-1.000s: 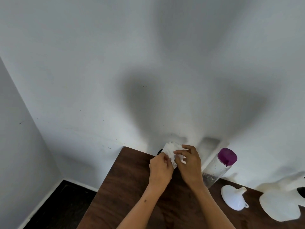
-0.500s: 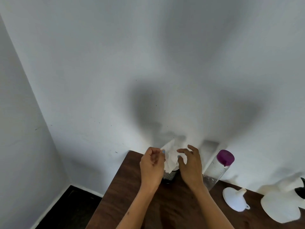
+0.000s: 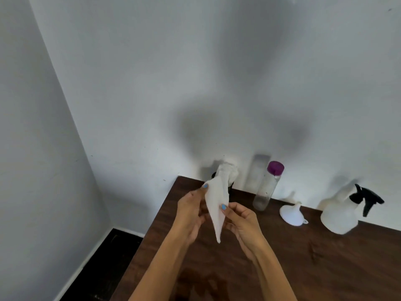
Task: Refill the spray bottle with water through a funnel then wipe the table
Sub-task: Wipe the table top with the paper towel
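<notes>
Both hands hold a white tissue (image 3: 214, 205) above the dark wooden table (image 3: 282, 257). My left hand (image 3: 191, 211) pinches its upper left edge, and my right hand (image 3: 238, 218) pinches its right edge lower down. The tissue's top still runs into a dark holder (image 3: 230, 185) with more white tissue (image 3: 229, 170) at the table's back corner. A white spray bottle (image 3: 338, 211) with a black trigger head stands at the right by the wall. A white funnel (image 3: 291, 213) lies mouth-down left of it.
A clear water bottle (image 3: 265, 190) with a purple cap stands against the wall between the holder and the funnel. The table's left edge (image 3: 152, 231) drops to a dark floor (image 3: 93, 270). A wet patch (image 3: 201, 283) darkens the wood near me.
Both hands have drawn back from the holder toward me, pulling a tissue out long. The view has shifted, showing more of the spray bottle.
</notes>
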